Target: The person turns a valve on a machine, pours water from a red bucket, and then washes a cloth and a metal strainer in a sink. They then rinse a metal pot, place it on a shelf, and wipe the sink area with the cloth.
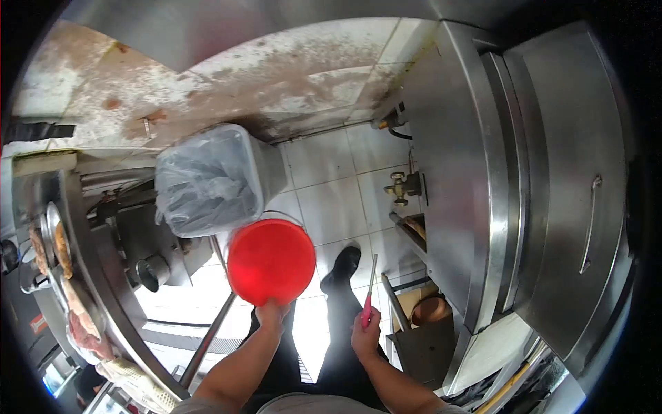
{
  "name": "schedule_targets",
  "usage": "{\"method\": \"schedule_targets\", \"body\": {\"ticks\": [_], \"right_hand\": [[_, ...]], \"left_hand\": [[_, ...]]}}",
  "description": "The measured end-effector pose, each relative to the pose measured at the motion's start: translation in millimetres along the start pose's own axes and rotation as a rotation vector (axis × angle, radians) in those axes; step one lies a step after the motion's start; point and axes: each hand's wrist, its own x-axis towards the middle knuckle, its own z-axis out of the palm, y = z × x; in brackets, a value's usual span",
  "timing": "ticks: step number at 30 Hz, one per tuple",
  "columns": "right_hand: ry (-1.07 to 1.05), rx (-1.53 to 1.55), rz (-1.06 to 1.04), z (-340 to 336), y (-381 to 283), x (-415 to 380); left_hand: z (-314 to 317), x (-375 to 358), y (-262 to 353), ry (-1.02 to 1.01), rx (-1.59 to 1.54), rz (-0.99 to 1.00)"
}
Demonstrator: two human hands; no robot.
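Holding round, bright red bucket

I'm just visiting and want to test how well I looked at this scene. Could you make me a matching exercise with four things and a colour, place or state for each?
Things:
1. Bucket
2. Slim tool
3. Bin
4. Valve

Descriptions:
A. Lined with a see-through plastic bag
B. Brass-coloured, beside the steel cabinet
C. Red, held at its edge by the left hand
D. Pink-handled, held in the right hand

Right pairs: 1-C, 2-D, 3-A, 4-B.
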Motion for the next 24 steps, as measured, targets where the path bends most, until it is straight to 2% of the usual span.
{"method": "schedule_targets", "body": {"ticks": [2,4,6,7,8,9,10,11,12,14,15,16,18,20,21,22,24], "right_hand": [[-0.003,0.012,-0.107,1,22,10],[-0.013,0.072,-0.087,-5,11,8],[-0.015,0.103,-0.082,-8,3,8],[-0.007,0.055,0.044,-14,-26,5],[0.035,-0.067,-0.057,-9,11,9],[0.102,-0.163,-0.203,-11,12,12],[0.165,-0.266,-0.342,-11,10,11],[0.108,-0.028,-0.201,-10,25,13],[0.126,-0.084,-0.218,-14,26,10],[0.166,-0.18,-0.257,-18,10,15],[0.173,-0.109,-0.182,-16,9,14],[0.152,-0.06,-0.112,-15,10,11],[0.102,0.034,0.008,-18,11,13],[0.109,-0.219,-0.16,-19,18,20],[0.115,-0.231,-0.182,-17,22,21],[0.121,-0.244,-0.205,-14,25,21],[0.141,-0.046,-0.136,-9,24,19]], "left_hand": [[49,24,-33,0.071,-0.064,0.122],[94,43,-46,0.015,0.147,0.082],[122,109,-89,-0.068,0.26,-0.069],[145,123,-97,-0.094,0.304,-0.081],[173,132,-107,-0.118,0.339,-0.099],[205,139,-116,-0.145,0.368,-0.12],[234,135,-116,-0.259,0.402,-0.092],[255,130,-114,-0.367,0.444,-0.067],[271,157,-138,-0.443,0.693,0.008],[314,178,-160,-0.488,0.756,-0.009],[338,164,-156,-0.441,0.57,-0.109],[355,158,-155,-0.468,0.566,-0.113],[381,150,-155,-0.52,0.536,-0.114],[395,144,-155,-0.582,0.729,-0.079],[397,143,-155,-0.606,0.829,-0.059],[396,142,-152,-0.612,0.876,-0.137],[392,136,-139,-0.613,0.963,-0.293]]}}
